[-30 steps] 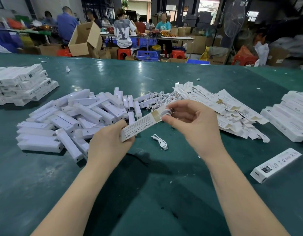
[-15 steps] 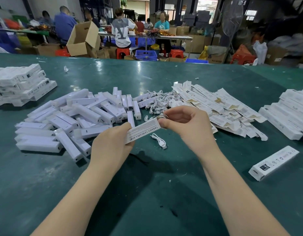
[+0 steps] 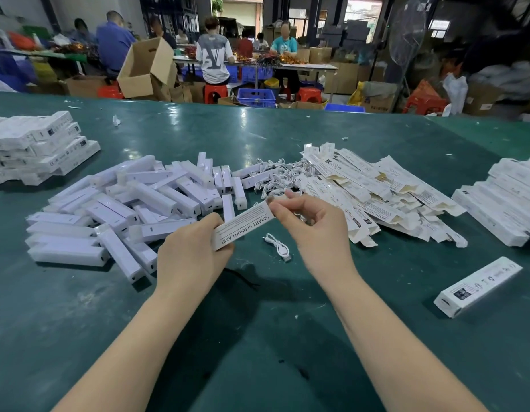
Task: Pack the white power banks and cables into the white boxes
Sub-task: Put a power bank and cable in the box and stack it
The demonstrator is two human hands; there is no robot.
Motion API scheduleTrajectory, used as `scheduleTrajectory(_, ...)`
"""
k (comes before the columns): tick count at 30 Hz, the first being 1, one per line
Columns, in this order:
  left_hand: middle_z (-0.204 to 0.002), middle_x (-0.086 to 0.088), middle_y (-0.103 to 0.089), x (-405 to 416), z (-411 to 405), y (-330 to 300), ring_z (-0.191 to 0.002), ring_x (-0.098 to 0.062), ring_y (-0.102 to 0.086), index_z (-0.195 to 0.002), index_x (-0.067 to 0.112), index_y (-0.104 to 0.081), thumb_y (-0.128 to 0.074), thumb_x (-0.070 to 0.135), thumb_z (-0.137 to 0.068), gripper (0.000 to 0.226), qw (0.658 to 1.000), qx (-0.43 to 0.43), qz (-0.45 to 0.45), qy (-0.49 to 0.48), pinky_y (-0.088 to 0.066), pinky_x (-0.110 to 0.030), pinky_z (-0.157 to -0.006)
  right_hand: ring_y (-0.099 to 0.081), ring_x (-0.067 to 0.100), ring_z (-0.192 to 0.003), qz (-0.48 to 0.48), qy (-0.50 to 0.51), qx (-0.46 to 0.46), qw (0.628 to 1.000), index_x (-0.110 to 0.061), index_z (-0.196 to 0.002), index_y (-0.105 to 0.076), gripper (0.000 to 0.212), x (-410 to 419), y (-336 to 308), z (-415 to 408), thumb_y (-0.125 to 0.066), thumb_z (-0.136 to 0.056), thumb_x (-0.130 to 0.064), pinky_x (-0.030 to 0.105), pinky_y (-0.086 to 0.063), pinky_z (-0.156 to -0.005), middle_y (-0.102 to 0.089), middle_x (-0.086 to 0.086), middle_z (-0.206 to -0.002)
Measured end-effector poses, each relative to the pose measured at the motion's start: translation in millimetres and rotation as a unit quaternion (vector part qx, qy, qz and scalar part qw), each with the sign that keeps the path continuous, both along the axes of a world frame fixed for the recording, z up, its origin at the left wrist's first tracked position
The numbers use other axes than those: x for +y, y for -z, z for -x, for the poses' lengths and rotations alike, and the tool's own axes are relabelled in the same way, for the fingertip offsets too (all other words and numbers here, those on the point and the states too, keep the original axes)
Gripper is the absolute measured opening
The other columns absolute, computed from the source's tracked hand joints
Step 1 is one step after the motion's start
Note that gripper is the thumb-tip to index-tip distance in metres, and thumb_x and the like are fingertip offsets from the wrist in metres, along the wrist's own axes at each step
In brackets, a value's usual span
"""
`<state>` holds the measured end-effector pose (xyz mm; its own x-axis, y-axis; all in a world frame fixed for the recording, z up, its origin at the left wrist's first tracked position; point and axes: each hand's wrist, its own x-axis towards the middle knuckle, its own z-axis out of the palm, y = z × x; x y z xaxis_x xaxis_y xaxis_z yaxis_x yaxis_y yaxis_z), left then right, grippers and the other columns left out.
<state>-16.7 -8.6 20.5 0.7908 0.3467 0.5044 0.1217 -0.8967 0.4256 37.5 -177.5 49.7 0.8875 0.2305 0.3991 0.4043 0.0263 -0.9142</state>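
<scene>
I hold one white box (image 3: 242, 226) up over the middle of the green counter (image 3: 257, 337). My left hand (image 3: 192, 257) has its grip wrapped around the near end of the box. My right hand (image 3: 314, 230) pinches the far end with its fingertips, at the flap. I think I am closing this box, but I cannot see inside it, so I cannot tell if it is full.

One loose cable (image 3: 277, 246) lies on the counter just under my hands. A big heap of white power banks (image 3: 132, 203) lies toward the left edge. More cables (image 3: 275, 176) sit in a tangle behind my hands. A pile of flat boxes (image 3: 376, 188) lies to the right of them, not yet folded up.

Closed boxes are stacked at the far left edge (image 3: 37, 147) and at the right edge (image 3: 501, 200). One more closed box (image 3: 478, 286) lies alone near the right edge. So some work is done, but a lot is left to pack.
</scene>
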Motion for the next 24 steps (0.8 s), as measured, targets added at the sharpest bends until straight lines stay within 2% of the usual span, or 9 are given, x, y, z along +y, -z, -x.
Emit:
scheduleTrajectory(2,-0.056,0.005,-0.049,-2,0,0,-0.057,-0.026,-0.049,-0.073,0.024,-0.05,-0.067,0.026,-0.08,0.019,1.0,0.002,0.017,0.005,-0.04,-0.032,-0.05,-0.053,-0.005,-0.121,0.02,0.004,-0.002,1.0,-0.034,-0.076,-0.078,0.018,4,2,1,-0.07,-0.09,-0.026,0.026,-0.037,-0.107,-0.069,-0.019,-0.112)
scheduleTrajectory(5,-0.06,0.009,-0.051,-4,0,0,-0.061,-0.02,-0.05,-0.073,0.026,-0.048,-0.068,0.028,-0.082,0.021,0.999,0.025,0.032,0.007,-0.041,-0.031,-0.052,-0.043,-0.011,-0.126,0.046,-0.03,0.013,0.998,-0.02,-0.082,-0.078,0.032,9,4,3,-0.054,-0.1,-0.031,0.014,-0.029,-0.105,-0.064,-0.004,-0.123)
scheduleTrajectory(8,-0.06,0.009,-0.05,-5,0,-1,-0.06,-0.014,-0.048,-0.067,0.028,-0.041,-0.066,0.03,-0.083,0.03,0.998,0.021,0.06,0.013,-0.038,-0.03,-0.051,-0.053,-0.002,-0.12,-0.003,-0.046,0.013,0.999,-0.031,-0.089,-0.073,0.027,13,5,9,-0.051,-0.102,-0.025,0.018,-0.037,-0.103,-0.066,-0.011,-0.117)
scheduleTrajectory(10,-0.059,0.008,-0.05,-6,1,-2,-0.06,-0.016,-0.048,-0.066,0.027,-0.04,-0.065,0.03,-0.084,0.031,0.996,0.014,0.081,0.024,-0.041,-0.033,-0.053,-0.061,0.001,-0.109,-0.065,-0.046,-0.002,0.997,-0.028,-0.102,-0.067,0.017,14,6,11,-0.052,-0.1,-0.02,0.02,-0.045,-0.095,-0.07,-0.014,-0.109)
scheduleTrajectory(13,-0.062,0.006,-0.054,-7,3,-3,-0.063,-0.018,-0.052,-0.072,0.024,-0.049,-0.064,0.031,-0.084,0.021,0.993,0.009,0.113,0.04,-0.047,-0.037,-0.058,-0.063,0.009,-0.106,-0.104,-0.075,0.012,0.992,-0.028,-0.111,-0.065,0.029,12,5,7,-0.047,-0.093,-0.014,0.034,-0.051,-0.097,-0.07,-0.008,-0.11)
scheduleTrajectory(15,-0.063,0.006,-0.056,-8,3,-4,-0.065,-0.018,-0.054,-0.074,0.022,-0.052,-0.064,0.03,-0.083,0.017,0.991,0.019,0.128,0.041,-0.049,-0.037,-0.061,-0.063,0.006,-0.099,-0.076,-0.069,-0.016,0.995,-0.028,-0.108,-0.068,0.035,9,4,5,-0.046,-0.093,-0.006,0.033,-0.054,-0.091,-0.071,-0.011,-0.106)
scheduleTrajectory(18,-0.065,0.006,-0.058,-10,3,-3,-0.066,-0.019,-0.056,-0.075,0.02,-0.053,-0.065,0.027,-0.083,0.016,0.99,0.04,0.126,0.056,-0.05,-0.038,-0.062,-0.065,-0.006,-0.09,-0.088,-0.044,-0.033,0.995,-0.017,-0.098,-0.07,0.023,7,2,4,-0.056,-0.094,0.001,0.011,-0.049,-0.078,-0.073,-0.006,-0.103)
scheduleTrajectory(21,-0.064,0.007,-0.058,-9,3,-1,-0.064,-0.018,-0.055,-0.073,0.023,-0.051,-0.065,0.027,-0.083,0.018,0.989,0.042,0.129,0.054,-0.05,-0.038,-0.06,-0.067,-0.002,-0.099,-0.128,-0.052,-0.006,0.99,-0.007,-0.089,-0.069,0.018,6,3,3,-0.06,-0.09,0.008,0.011,-0.049,-0.082,-0.069,0.011,-0.112)
scheduleTrajectory(24,-0.063,0.007,-0.058,-7,3,0,-0.065,-0.018,-0.055,-0.075,0.024,-0.054,-0.066,0.027,-0.082,0.015,0.988,0.024,0.144,0.056,-0.051,-0.039,-0.061,-0.068,0.0,-0.097,-0.112,-0.063,-0.014,0.992,-0.017,-0.091,-0.073,0.021,10,4,7,-0.059,-0.094,-0.002,0.014,-0.051,-0.083,-0.075,-0.004,-0.1)
